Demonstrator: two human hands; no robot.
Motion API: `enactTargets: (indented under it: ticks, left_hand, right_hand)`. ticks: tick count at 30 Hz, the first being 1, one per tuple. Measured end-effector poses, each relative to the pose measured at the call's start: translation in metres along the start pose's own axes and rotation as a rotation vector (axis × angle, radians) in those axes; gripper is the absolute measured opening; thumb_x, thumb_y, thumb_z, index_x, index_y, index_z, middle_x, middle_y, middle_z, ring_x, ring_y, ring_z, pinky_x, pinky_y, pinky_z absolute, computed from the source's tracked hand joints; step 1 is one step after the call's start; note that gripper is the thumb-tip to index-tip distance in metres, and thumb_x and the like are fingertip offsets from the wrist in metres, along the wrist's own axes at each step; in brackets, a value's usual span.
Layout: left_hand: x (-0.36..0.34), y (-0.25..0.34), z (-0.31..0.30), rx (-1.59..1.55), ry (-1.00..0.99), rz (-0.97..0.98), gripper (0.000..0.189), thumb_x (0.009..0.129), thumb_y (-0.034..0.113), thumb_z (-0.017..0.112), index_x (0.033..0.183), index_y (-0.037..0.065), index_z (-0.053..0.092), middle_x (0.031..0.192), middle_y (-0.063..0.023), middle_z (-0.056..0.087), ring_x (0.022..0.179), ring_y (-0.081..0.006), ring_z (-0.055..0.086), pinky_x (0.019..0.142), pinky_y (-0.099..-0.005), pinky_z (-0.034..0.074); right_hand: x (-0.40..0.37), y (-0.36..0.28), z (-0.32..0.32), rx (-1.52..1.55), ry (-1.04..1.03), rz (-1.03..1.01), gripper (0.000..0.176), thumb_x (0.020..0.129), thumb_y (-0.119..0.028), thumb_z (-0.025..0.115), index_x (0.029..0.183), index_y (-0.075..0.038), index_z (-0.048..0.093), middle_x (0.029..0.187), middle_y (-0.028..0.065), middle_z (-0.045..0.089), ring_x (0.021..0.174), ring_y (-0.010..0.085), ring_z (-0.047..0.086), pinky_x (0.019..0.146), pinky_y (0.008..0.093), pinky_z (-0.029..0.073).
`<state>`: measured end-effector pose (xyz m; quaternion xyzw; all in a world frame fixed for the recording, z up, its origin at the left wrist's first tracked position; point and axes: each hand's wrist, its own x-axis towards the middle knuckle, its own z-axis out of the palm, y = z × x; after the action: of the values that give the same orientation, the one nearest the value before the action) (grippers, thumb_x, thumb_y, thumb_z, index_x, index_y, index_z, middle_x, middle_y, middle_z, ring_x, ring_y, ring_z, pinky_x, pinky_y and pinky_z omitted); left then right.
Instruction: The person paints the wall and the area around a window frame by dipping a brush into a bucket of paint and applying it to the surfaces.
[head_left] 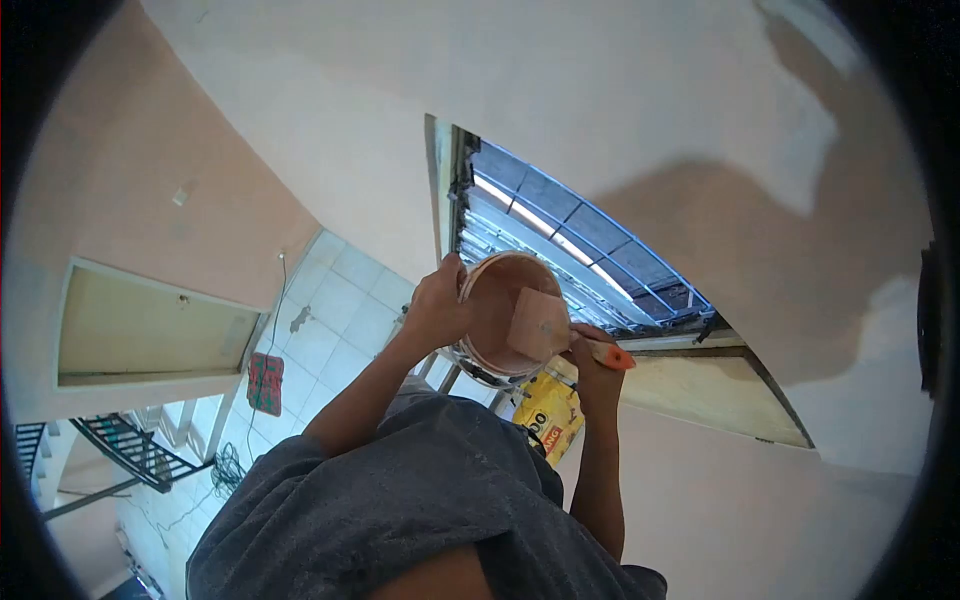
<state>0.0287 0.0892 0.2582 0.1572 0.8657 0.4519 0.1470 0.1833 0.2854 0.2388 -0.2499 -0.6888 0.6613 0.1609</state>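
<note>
The fingers of the left hand are closed over the rim of a paint bucket. The thumb is hooked at the top edge, so the bucket is carried in the air at chest height, with nothing beneath it for support. It is tilted towards the body, probably so that the pinkish paint inside is exposed and easily reached.

The fingers of the right hand are wrapped tightly around the orange handle of a wide paintbrush. The handle is laid across the bucket's right rim, and the bristle block is pressed flat against the inner wall. This looks suited to loading the brush or wiping off excess.

A grey garment is seen below both arms. A yellow printed bag is visible just under the bucket. Far below lies a tiled floor with a red item on it. A barred window is set in the partly coated wall behind the bucket.
</note>
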Motion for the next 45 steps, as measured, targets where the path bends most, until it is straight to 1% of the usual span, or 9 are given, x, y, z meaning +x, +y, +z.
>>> enactTargets:
  ticks: [6, 11, 14, 17, 23, 26, 32, 41, 45]
  left_hand:
    - [0.008, -0.009, 0.013, -0.069, -0.058, 0.007, 0.028, 0.071, 0.012, 0.058, 0.092, -0.001, 0.046, 0.078, -0.0226, 0.058, 0.077, -0.0412, 0.059, 0.069, -0.046, 0.045]
    - [0.007, -0.006, 0.023, -0.109, -0.074, 0.009, 0.033, 0.074, 0.02, 0.063, 0.093, -0.002, 0.048, 0.08, -0.0219, 0.06, 0.076, -0.0361, 0.061, 0.068, -0.0427, 0.046]
    - [0.009, -0.003, 0.025, -0.1, -0.09, 0.037, 0.038, 0.074, 0.029, 0.067, 0.089, -0.001, 0.05, 0.077, -0.0198, 0.06, 0.073, -0.031, 0.061, 0.065, -0.0406, 0.046]
    - [0.009, 0.001, 0.028, -0.078, -0.113, 0.05, 0.045, 0.075, 0.038, 0.072, 0.084, -0.001, 0.052, 0.075, -0.0176, 0.061, 0.07, -0.0259, 0.061, 0.062, -0.0385, 0.047]
    - [0.025, -0.025, 0.042, -0.022, -0.152, 0.056, 0.043, 0.07, 0.035, 0.07, 0.088, 0.0, 0.053, 0.085, -0.0209, 0.062, 0.08, -0.0331, 0.062, 0.068, -0.0405, 0.047]
    - [0.026, -0.021, 0.039, 0.057, -0.162, 0.083, 0.044, 0.069, 0.033, 0.073, 0.088, 0.0, 0.053, 0.082, -0.0177, 0.062, 0.075, -0.0273, 0.059, 0.064, -0.0402, 0.047]
    - [0.024, -0.01, 0.032, 0.07, -0.166, 0.102, 0.047, 0.067, 0.034, 0.074, 0.091, -0.002, 0.055, 0.085, -0.0202, 0.064, 0.079, -0.0315, 0.063, 0.067, -0.041, 0.049]
    - [0.004, 0.03, -0.015, 0.035, -0.162, 0.068, 0.047, 0.065, 0.032, 0.074, 0.093, -0.002, 0.056, 0.088, -0.0209, 0.065, 0.083, -0.0332, 0.064, 0.07, -0.0408, 0.05]
    - [-0.026, 0.069, -0.017, 0.058, -0.123, 0.044, 0.049, 0.064, 0.032, 0.074, 0.094, -0.003, 0.057, 0.089, -0.0212, 0.065, 0.085, -0.0342, 0.065, 0.071, -0.0411, 0.05]
  right_hand:
    - [-0.022, 0.031, -0.022, 0.743, 0.181, 0.255, 0.02, 0.089, -0.015, 0.061, 0.106, -0.004, 0.056, 0.095, 0.0078, 0.062, 0.087, 0.0215, 0.063, 0.073, 0.0337, 0.055]
    - [-0.036, 0.033, -0.019, 1.067, 0.191, 0.157, 0.018, 0.088, -0.013, 0.062, 0.103, -0.006, 0.056, 0.094, 0.0063, 0.062, 0.087, 0.0188, 0.063, 0.07, 0.0323, 0.054]
    - [-0.024, 0.017, -0.022, 1.126, 0.111, -0.095, 0.019, 0.087, -0.014, 0.062, 0.104, -0.006, 0.056, 0.094, 0.0075, 0.062, 0.087, 0.0202, 0.063, 0.072, 0.0345, 0.056]
    - [-0.014, -0.04, -0.032, 1.039, 0.22, -0.135, 0.024, 0.086, -0.018, 0.065, 0.105, -0.008, 0.055, 0.103, 0.009, 0.061, 0.096, 0.022, 0.061, 0.083, 0.0365, 0.054]
    - [0.035, -0.207, -0.067, 0.848, 0.329, -0.697, 0.02, 0.09, -0.016, 0.062, 0.107, -0.01, 0.054, 0.103, 0.0058, 0.059, 0.084, 0.0179, 0.062, 0.072, 0.0308, 0.056]
    - [0.057, -0.32, -0.077, 0.741, 0.353, -0.982, 0.02, 0.091, -0.015, 0.06, 0.109, -0.007, 0.054, 0.105, 0.0064, 0.058, 0.089, 0.0161, 0.06, 0.075, 0.0289, 0.053]
    - [0.079, -0.489, -0.087, 0.58, 0.24, -1.37, 0.032, 0.089, -0.015, 0.061, 0.115, 0.003, 0.054, 0.102, 0.0086, 0.059, 0.091, 0.0161, 0.06, 0.085, 0.0324, 0.054]
    - [0.104, -0.58, -0.009, 0.388, 0.106, -1.404, 0.022, 0.086, -0.006, 0.061, 0.105, 0.004, 0.058, 0.098, 0.0139, 0.06, 0.087, 0.0212, 0.064, 0.082, 0.0331, 0.059]
    - [0.087, -0.597, -0.037, 0.347, 0.116, -1.4, 0.027, 0.086, -0.009, 0.062, 0.109, 0.005, 0.057, 0.1, 0.0143, 0.061, 0.09, 0.0195, 0.064, 0.079, 0.0296, 0.058]
